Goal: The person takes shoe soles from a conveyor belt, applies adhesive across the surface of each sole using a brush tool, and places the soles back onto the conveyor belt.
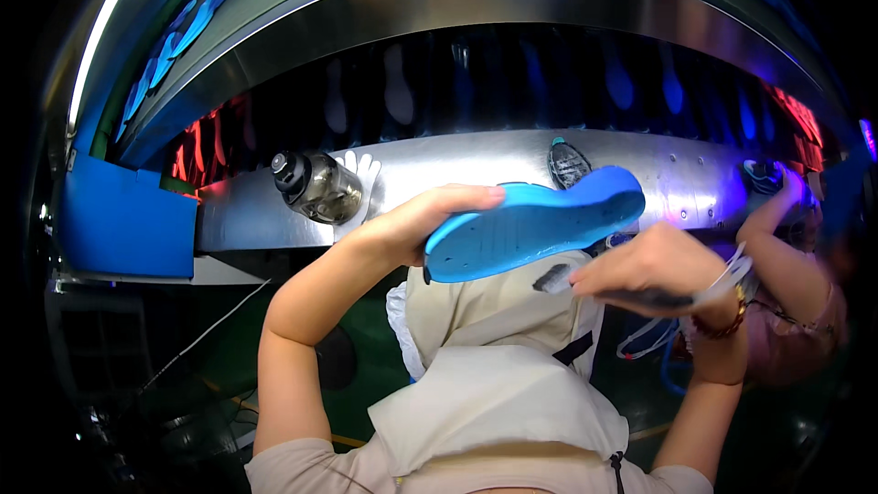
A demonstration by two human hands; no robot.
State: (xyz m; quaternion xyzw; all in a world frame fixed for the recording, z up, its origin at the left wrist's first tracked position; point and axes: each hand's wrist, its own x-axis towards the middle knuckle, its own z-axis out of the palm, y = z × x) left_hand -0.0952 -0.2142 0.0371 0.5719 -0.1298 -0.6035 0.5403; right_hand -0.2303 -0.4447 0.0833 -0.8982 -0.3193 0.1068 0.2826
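Observation:
A bright blue shoe sole [530, 230] is held tilted above my lap. Its toe end is gripped by my left hand [448, 210], thumb over the upper edge and the other fingers mostly hidden behind. My right hand [660, 265] is closed around a small brush [552, 278] with a dark, bristly head, just below the sole. From this angle I cannot tell whether the bristles touch the sole. A beaded bracelet and a whitish strap circle my right wrist. Pale apron cloth [503, 393] covers my lap.
On the metal ledge [448, 165] stand a dark-capped clear bottle [320, 187] beside a white glove [368, 172], and a dark patterned oval item [569, 165]. Blue soles [206, 18] lie on the raised green belt. At right, another person's hand [790, 185] is at a dark item.

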